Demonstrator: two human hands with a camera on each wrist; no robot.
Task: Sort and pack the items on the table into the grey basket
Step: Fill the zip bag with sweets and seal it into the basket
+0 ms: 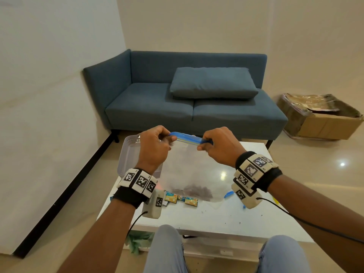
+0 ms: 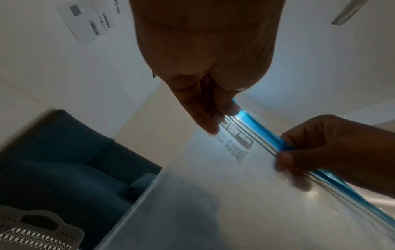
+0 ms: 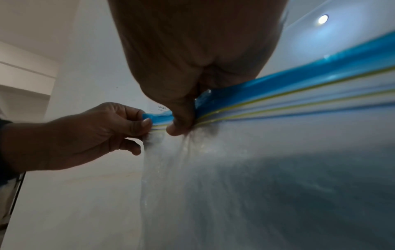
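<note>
From the head camera, a clear zip bag (image 1: pixel 189 170) hangs above the white table (image 1: pixel 216 217), its blue seal strip (image 1: pixel 187 137) on top and running left to right, its length dropping toward the table. The left hand (image 1: pixel 152 148) and right hand (image 1: pixel 217 145) each pinch the strip, 1 near each end. Something dark sits in the bag's bottom. Small packets (image 1: pixel 181 199) lie on the table beneath; the grey basket (image 1: pixel 128 152) stands at the far left of the table, behind the left hand.

The left wrist camera shows the left fingers (image 2: pixel 205 116) clamped on the strip's end.

The right wrist camera shows the right fingers (image 3: pixel 181 121) pressed on the strip.

This looks like working the seal; whether it is opening or closing I cannot tell. If closing, the next move needs pressing along the strip, then carrying the bag left into the basket.
</note>
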